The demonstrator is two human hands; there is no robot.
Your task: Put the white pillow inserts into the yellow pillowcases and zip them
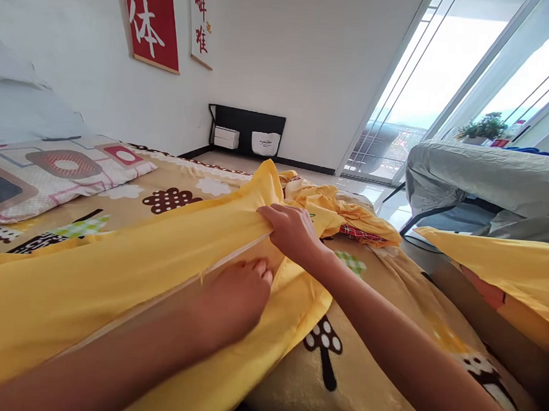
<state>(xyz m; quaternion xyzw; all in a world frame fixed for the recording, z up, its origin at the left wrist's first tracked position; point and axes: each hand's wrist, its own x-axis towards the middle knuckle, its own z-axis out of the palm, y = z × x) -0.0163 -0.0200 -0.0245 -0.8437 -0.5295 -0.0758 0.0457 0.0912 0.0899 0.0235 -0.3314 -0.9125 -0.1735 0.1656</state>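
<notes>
A yellow pillowcase (125,277) lies stretched across the bed, its long slit edged with a pale strip. My right hand (296,231) pinches the slit's edge near the far corner and lifts the cloth a little. Just below it, my left hand (238,296) rests at the slit over a tan surface, with its fingers curled in and slightly blurred. Whatever those fingers hold, if anything, is hidden. Behind my right hand sits a crumpled heap of yellow cloth (362,217) with a red plaid piece showing under it.
A tan patterned blanket (369,335) covers the bed. On the left lies a patterned pillow (72,168). More yellow cloth (508,263) hangs in at the right edge. A grey-covered piece of furniture (485,175) stands by the glass door; a black rack (246,129) is against the far wall.
</notes>
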